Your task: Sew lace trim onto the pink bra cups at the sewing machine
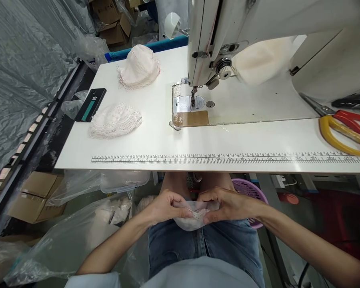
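Observation:
My left hand (165, 206) and my right hand (226, 204) meet over my lap, below the table edge. Both pinch a small white lace fabric piece (193, 218), fingers curled round its upper edge. Its lower part hangs on my jeans. On the white sewing table (228, 140) a stack of lace pieces (115, 120) lies at the left, and a stack of pale cup-shaped pieces (139, 66) sits behind it. The sewing machine (216, 36) stands at the centre back, its needle and presser foot (193, 96) over the metal plate.
A black phone (91, 104) lies at the table's left edge. Red and yellow scissors (346, 128) rest at the right. A printed ruler (228, 159) runs along the front edge. A plastic bag of pieces (87, 228) sits to my left; a purple basket (249, 190) sits under the table.

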The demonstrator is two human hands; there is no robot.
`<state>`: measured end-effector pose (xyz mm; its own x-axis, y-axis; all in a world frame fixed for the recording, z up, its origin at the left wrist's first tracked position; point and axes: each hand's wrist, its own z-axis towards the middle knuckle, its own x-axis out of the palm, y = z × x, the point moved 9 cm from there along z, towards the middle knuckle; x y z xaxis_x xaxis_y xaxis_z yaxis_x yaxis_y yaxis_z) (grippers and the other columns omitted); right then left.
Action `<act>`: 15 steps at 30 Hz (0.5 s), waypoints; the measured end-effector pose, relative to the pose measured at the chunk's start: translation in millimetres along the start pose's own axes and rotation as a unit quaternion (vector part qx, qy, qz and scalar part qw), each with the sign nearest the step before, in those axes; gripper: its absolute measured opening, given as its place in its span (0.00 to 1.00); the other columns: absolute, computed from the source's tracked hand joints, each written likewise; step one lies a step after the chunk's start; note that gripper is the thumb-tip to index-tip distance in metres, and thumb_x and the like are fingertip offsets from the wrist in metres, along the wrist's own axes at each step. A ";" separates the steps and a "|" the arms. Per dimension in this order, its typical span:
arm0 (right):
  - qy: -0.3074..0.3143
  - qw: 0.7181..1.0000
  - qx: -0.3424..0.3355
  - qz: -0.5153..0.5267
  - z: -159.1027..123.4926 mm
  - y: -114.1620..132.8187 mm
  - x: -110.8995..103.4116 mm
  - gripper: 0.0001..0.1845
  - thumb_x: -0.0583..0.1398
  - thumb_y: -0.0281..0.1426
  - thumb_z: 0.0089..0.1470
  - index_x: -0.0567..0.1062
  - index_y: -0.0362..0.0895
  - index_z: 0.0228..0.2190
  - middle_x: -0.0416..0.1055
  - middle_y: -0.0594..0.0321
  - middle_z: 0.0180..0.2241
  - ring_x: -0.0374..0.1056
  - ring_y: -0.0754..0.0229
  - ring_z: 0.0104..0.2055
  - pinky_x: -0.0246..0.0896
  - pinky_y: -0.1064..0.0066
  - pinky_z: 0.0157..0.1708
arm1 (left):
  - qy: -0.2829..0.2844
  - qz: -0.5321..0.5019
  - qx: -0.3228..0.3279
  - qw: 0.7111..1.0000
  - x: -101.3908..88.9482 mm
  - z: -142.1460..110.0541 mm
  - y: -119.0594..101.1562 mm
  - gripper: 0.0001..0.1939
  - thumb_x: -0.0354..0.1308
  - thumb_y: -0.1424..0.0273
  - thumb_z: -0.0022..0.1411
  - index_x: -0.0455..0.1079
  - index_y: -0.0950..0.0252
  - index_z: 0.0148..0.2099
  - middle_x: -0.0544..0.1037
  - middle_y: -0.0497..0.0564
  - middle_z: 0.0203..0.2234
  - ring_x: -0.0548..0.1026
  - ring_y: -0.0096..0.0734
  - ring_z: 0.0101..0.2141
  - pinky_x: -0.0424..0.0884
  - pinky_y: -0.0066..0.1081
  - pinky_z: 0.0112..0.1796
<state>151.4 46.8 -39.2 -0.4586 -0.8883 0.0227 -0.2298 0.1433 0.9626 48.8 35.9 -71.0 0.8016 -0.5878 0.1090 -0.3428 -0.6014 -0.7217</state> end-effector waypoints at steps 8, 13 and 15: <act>-0.019 0.999 0.016 0.039 -0.1 -12.2 -2.0 0.16 0.61 0.40 0.51 0.73 0.38 0.26 0.65 0.64 0.26 0.61 0.64 0.28 0.54 0.75 0.27 | 0.024 0.038 0.035 0.998 1.4 -2.9 -7.7 0.15 0.67 0.63 0.44 0.76 0.69 0.32 0.77 0.49 0.25 0.71 0.27 0.27 0.64 0.24 0.30; -0.008 0.998 0.027 0.049 1.4 -16.8 2.3 0.18 0.62 0.43 0.50 0.73 0.38 0.27 0.62 0.66 0.25 0.58 0.66 0.27 0.51 0.75 0.25 | 0.032 0.025 0.041 0.998 4.0 -2.2 -11.6 0.13 0.67 0.64 0.46 0.75 0.70 0.31 0.76 0.49 0.24 0.70 0.26 0.26 0.63 0.23 0.29; -0.016 0.999 0.019 0.048 3.3 -15.5 3.2 0.18 0.61 0.43 0.50 0.72 0.39 0.26 0.59 0.68 0.23 0.56 0.67 0.25 0.48 0.75 0.24 | 0.031 0.025 0.047 0.998 4.1 -1.3 -13.1 0.13 0.67 0.65 0.46 0.75 0.70 0.31 0.75 0.49 0.24 0.69 0.25 0.26 0.62 0.23 0.28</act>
<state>150.7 43.1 -54.9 -0.5078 -0.8550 0.1057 -0.2157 0.2450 0.9452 55.9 40.6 -60.3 0.7512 -0.6506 0.1117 -0.3319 -0.5185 -0.7880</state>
